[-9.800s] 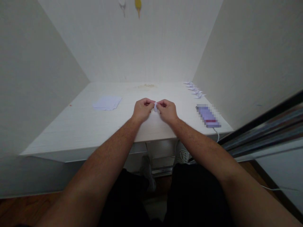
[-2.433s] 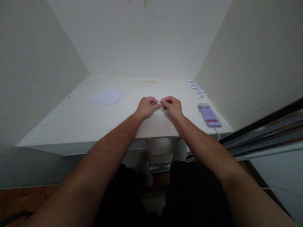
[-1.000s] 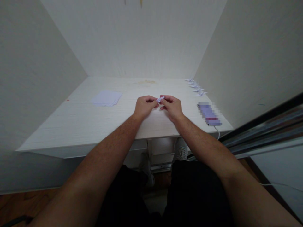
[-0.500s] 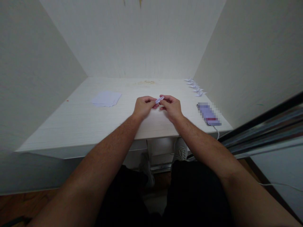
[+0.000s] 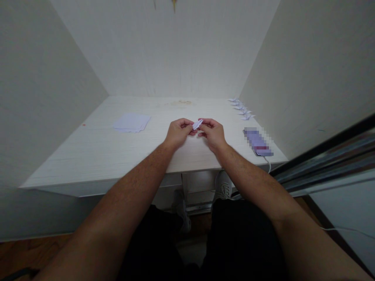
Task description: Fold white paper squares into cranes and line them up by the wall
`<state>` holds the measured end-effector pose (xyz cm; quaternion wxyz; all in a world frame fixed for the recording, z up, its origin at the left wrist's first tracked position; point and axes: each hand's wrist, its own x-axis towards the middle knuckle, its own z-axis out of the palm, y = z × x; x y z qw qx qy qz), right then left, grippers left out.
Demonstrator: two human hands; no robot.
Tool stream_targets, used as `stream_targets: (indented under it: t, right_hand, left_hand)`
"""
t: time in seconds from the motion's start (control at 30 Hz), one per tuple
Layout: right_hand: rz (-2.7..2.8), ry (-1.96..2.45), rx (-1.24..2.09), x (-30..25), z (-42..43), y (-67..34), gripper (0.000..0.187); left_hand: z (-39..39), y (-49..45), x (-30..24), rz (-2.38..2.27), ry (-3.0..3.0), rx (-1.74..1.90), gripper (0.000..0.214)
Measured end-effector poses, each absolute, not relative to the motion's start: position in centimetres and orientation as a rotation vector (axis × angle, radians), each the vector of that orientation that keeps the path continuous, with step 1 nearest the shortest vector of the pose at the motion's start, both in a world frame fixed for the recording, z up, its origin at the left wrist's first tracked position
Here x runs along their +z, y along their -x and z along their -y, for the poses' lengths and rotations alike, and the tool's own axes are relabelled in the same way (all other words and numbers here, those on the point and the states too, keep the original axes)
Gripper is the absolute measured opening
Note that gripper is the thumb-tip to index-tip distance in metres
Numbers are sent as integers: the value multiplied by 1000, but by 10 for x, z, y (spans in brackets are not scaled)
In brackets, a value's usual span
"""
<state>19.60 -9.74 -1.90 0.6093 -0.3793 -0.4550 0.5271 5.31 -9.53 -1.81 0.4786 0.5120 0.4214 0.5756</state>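
Between both hands, above the middle of the white table, is a small folded piece of white paper (image 5: 197, 124). My left hand (image 5: 179, 132) pinches its left end between thumb and fingers. On the other side, my right hand (image 5: 213, 132) grips the right end, thumb in front and index finger behind. Parts of the paper are hidden by the fingertips. A stack of white paper sheets (image 5: 131, 122) lies to the left of my hands. Several folded paper cranes (image 5: 241, 109) stand in a row at the back right.
A phone (image 5: 258, 141), blurred out, lies near the table's right edge with a white cable (image 5: 267, 164) running off the front. Walls enclose the table (image 5: 99, 156) at the back and both sides. My legs and shoes are below its front edge.
The folded paper has turned or opened slightly, so that a wider face of it shows. Both hands stay in nearly the same place.
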Motion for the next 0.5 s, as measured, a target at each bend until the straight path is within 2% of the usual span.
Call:
stream_targets:
  t: [0.5]
  right_hand:
    - [1053,895,1208,-16,100,-195,24]
  left_hand:
    - [100,-53,-13,-1009,-1268,1391,8]
